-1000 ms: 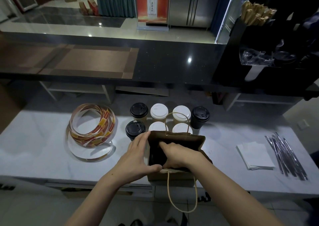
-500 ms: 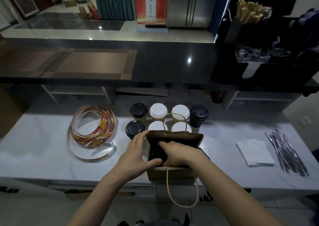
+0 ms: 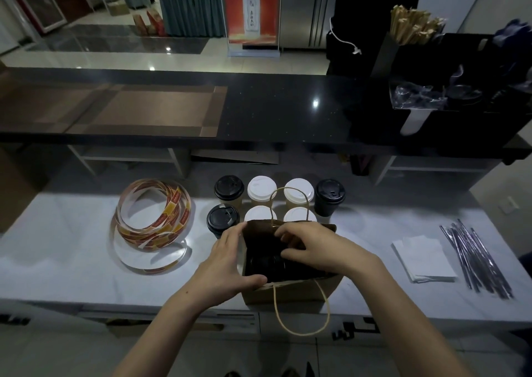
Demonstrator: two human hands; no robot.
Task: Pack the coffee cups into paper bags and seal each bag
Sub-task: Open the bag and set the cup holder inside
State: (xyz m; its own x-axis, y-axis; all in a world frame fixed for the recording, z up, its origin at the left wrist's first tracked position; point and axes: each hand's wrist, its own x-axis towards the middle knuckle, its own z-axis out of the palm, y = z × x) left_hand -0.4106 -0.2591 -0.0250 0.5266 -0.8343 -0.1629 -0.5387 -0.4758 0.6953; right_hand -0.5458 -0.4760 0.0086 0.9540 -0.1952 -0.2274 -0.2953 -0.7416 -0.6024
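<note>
A brown paper bag (image 3: 290, 293) stands open near the counter's front edge, one twine handle hanging over the front. A dark cup lid (image 3: 266, 261) shows inside it. My left hand (image 3: 227, 264) holds the bag's left side, fingers along the wall and thumb on the near rim. My right hand (image 3: 313, 247) hovers over the mouth, its curled fingers pinching the bag's paper on the right. Behind the bag stand several cups: black-lidded ones (image 3: 229, 188) (image 3: 223, 219) (image 3: 330, 193) and white-lidded ones (image 3: 262, 188) (image 3: 298, 189).
A loose coil of red and yellow sticker tape (image 3: 155, 215) lies to the left. White napkins (image 3: 423, 257) and several wrapped straws (image 3: 475, 257) lie to the right. A black raised counter (image 3: 288, 111) runs behind, with an organiser of wooden stirrers (image 3: 411, 28).
My right hand has come up from deep inside the bag to its mouth, fingers now curled on the paper. My left hand has stayed on the bag's left side.
</note>
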